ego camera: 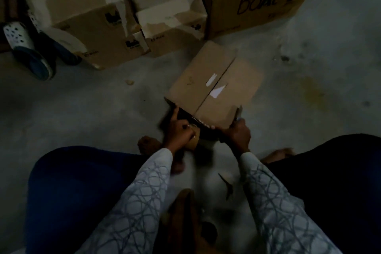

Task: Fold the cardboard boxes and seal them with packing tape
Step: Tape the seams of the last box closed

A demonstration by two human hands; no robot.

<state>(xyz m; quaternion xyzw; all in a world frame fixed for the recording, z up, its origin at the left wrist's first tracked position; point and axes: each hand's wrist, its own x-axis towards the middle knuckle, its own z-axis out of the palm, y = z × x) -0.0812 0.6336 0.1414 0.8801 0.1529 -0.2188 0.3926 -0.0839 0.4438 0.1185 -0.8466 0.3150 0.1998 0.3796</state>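
Cardboard box (214,80), flaps closed, on floor (103,109) at 12 o'clock; left hand (179,134) curled round tape roll (194,142) at 7 o'clock edge; right hand (237,132) gripping 5 o'clock corner.

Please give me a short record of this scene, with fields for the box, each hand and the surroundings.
box: small cardboard box on the floor, top flaps folded shut
left hand: left hand at the box's near edge, fingers curled on what seems a tape roll; blurred
right hand: right hand grips the box's near edge
behind: torn boxes; large box printed "boat"
far left: sandals
light: dim
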